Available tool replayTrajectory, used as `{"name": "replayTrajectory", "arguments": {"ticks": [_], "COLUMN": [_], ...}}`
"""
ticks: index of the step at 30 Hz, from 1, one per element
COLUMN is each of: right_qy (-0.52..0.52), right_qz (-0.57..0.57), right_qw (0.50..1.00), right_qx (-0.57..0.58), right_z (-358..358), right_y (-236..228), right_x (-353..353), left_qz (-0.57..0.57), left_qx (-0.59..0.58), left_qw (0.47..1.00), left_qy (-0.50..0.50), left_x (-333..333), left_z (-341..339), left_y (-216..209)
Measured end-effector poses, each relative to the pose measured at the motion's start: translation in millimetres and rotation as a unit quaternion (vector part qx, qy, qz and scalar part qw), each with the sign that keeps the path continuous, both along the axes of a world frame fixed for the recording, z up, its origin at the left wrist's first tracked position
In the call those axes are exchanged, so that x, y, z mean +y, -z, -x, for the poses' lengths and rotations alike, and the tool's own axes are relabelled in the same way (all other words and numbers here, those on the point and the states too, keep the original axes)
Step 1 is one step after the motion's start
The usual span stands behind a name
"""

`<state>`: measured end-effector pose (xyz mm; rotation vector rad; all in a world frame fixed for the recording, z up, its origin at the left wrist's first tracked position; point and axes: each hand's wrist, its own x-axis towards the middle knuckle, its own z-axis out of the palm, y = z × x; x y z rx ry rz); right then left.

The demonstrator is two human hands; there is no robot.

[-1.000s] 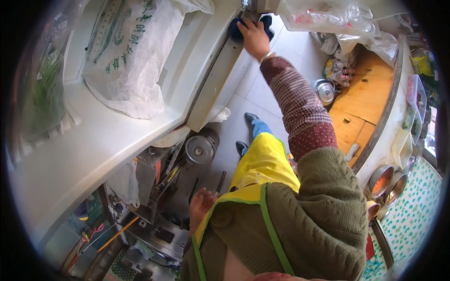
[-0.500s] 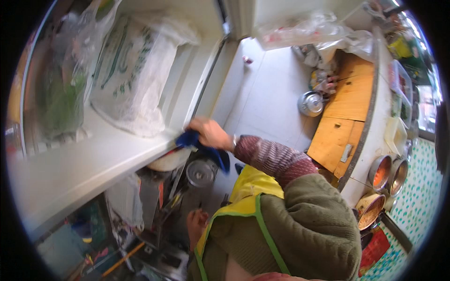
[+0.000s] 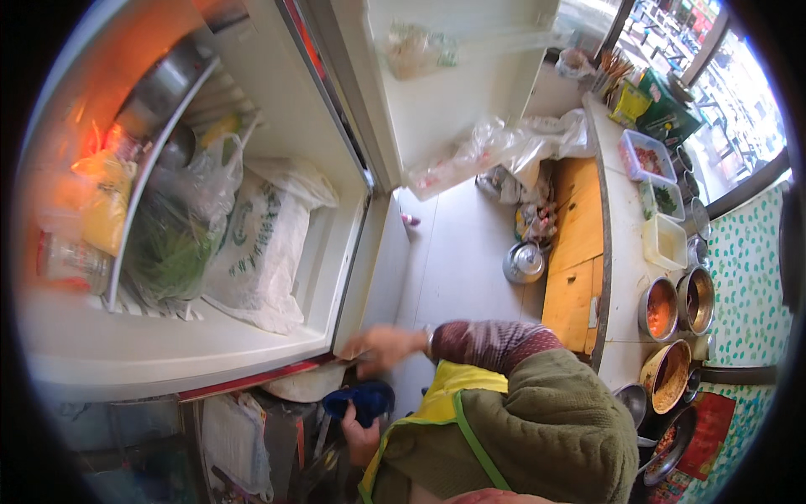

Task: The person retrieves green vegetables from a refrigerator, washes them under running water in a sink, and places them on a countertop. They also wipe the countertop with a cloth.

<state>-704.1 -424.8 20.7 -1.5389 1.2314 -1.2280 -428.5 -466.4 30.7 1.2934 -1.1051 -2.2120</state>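
Note:
My left hand grips a dark blue, soft-looking thing, perhaps cloth, with the thumb pressed on its near side; I cannot make out its exact kind. Just above it, my right hand is at the front edge of the open fridge. Motion smears its fingers, so what they hold, if anything, does not show. Inside the fridge lie a white plastic bag with green print and a clear bag of leafy greens.
The fridge door stands open, with plastic bags in its lower shelf. A metal kettle rests on the floor beside wooden cabinets. Along the counter are plastic tubs and several metal bowls of food.
The dark blue thing has passed from my right hand at the fridge edge down to my left hand. The view has shifted, showing more of the fridge's inside and the counter.

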Motion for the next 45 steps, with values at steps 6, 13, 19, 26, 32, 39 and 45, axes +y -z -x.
{"name": "replayTrajectory", "arguments": {"ticks": [6,13,19,26,32,39,45], "right_qy": [0.609,0.464,0.460,0.476,0.771,0.694,0.667], "right_qz": [-0.073,-0.276,-0.262,-0.018,0.272,0.259,0.244], "right_qw": [0.679,0.653,0.654,0.715,0.435,0.615,0.674], "right_qx": [0.405,0.531,0.540,0.512,0.378,0.269,0.205], "right_z": [264.3,313.8,289.2,181.0,154.3,99.1,72.4], "right_y": [-11.3,-0.4,0.6,-104.4,-258.6,-289.0,-293.1], "right_x": [49.8,80.9,84.8,124.8,274.0,281.4,273.1], "left_qz": [0.044,-0.013,0.184,0.359,0.649,0.788,0.758], "left_qx": [-0.011,0.116,0.157,0.220,0.267,0.090,0.142], "left_qw": [0.999,0.991,0.961,0.898,0.706,0.581,0.560], "left_qy": [0.019,0.058,0.132,0.129,0.094,0.182,0.302], "left_x": [16.3,9.8,-25.2,-42.2,-52.5,-55.1,22.7], "left_z": [34.7,55.1,90.6,178.1,280.4,408.5,386.3], "left_y": [-69.3,-105.0,-141.6,-265.1,-330.5,-336.1,-304.1]}}
